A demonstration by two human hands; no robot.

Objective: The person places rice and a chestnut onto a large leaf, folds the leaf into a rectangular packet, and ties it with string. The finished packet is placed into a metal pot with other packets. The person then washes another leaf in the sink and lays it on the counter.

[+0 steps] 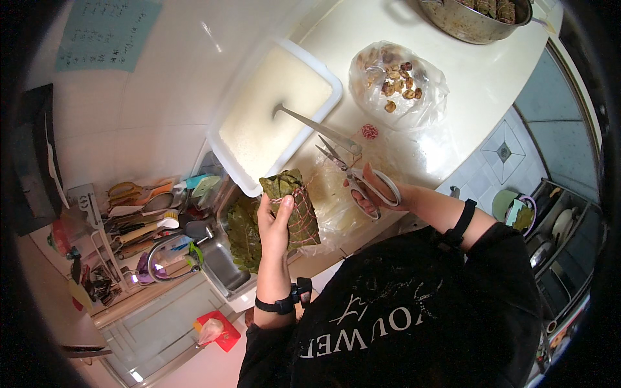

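A leaf-wrapped parcel (302,218), bound with red and white string, is held in my left hand (275,224), the thumb lying across its near face. My right hand (371,191) grips a pair of scissors (345,167) by the handles; the blades are apart and point up and left, away from the parcel. Between the hands and beyond them, a long-handled utensil (318,127) rests in a white plastic tub (335,89) of pale grains. A small bundle of red and white string (369,131) lies on the counter beside the utensil's handle end.
A clear plastic bag (427,97) of brown dried pieces lies on the counter (475,92). A metal pot (465,24) holding several tied parcels stands at the far edge. Large green leaves (244,233) lie by the sink (223,266), near a curved faucet (155,250) and a crowded utensil rack.
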